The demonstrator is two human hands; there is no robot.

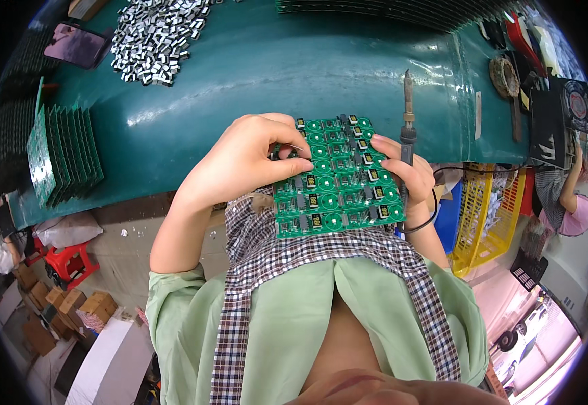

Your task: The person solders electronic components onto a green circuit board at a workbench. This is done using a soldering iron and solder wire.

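Observation:
A green circuit board panel (pixel 326 182), with rows of repeated small circuits and little black display parts, is held tilted at the table's near edge. My left hand (pixel 253 152) reaches over its left side, thumb and forefinger bent together on the board; what lies between them is too small to make out. Along the right edge, my right hand (pixel 412 179) steadies the panel with its thumb and a finger on top. That same hand also holds a soldering iron (pixel 408 135), its tip pointing away from me and clear of the board.
Loose small white-and-black parts (pixel 155 40) lie heaped at the far left, near a phone (pixel 74 45). Upright board panels (pixel 64 152) stand at left, and more panels (pixel 388 13) line the far edge. A yellow crate (pixel 486 216) stands off the table's right side; another person (pixel 574 202) is beyond.

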